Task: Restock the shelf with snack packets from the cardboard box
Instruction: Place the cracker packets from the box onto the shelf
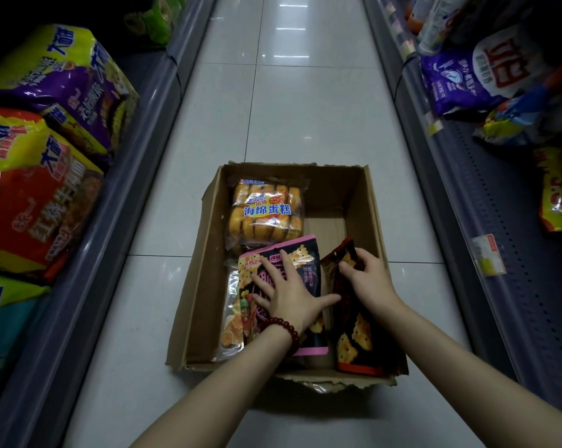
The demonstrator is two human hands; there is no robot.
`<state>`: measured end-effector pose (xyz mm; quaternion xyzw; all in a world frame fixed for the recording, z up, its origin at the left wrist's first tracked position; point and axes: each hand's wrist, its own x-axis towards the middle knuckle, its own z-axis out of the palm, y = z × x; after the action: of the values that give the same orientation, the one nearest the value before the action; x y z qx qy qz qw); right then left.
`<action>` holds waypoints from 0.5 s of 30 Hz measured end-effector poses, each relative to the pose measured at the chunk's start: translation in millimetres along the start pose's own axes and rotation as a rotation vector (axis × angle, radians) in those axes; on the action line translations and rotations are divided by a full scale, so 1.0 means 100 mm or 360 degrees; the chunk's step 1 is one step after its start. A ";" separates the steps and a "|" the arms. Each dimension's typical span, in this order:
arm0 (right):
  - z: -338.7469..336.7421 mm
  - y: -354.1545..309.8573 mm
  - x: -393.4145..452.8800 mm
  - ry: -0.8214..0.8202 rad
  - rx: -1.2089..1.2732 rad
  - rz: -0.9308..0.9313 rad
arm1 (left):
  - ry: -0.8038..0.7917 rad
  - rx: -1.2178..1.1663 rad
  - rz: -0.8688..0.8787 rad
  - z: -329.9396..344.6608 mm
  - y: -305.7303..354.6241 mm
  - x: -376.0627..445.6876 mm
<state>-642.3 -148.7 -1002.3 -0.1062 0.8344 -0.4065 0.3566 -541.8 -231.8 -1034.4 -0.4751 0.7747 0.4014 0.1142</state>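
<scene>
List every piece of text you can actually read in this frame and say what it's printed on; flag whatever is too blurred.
"海绵蛋糕": sponge cake packet in the cardboard box.
"老北京风味": same packet, smaller line above.
"红烧牛肉面": red noodle pack on the left shelf, printed sideways.
Pink cracker packet under the left hand: large characters covered, small print blurred.
Dark red packet gripped by the right hand: no readable text.
Purple noodle pack, right-shelf bags, price tag: too blurred.

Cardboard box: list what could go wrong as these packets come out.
1. The right hand pinches only the top of the dark red cracker packet; it may slip or crush.
2. The left hand lies flat on the pink-edged packet, possibly pressing the crackers.
3. The cardboard box has a torn near edge that may snag packets.
</scene>
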 end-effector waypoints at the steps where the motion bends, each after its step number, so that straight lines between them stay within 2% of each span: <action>1: 0.00 0.00 0.00 -0.0001 -0.0001 -0.0001 | 0.0005 0.0012 -0.0010 0.00 0.00 0.00; 6: 0.01 0.03 0.00 0.0017 -0.0051 -0.0034 | -0.0007 -0.0073 -0.0019 -0.11 -0.07 0.03; 15: 0.02 -0.03 -0.19 -0.0020 -0.0242 0.0018 | -0.0046 -0.0364 0.0208 -0.51 -0.40 -0.14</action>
<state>-627.2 -143.0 -991.4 -0.1307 0.8613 -0.3392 0.3550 -490.8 -269.7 -1014.2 -0.4278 0.7515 0.5003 0.0441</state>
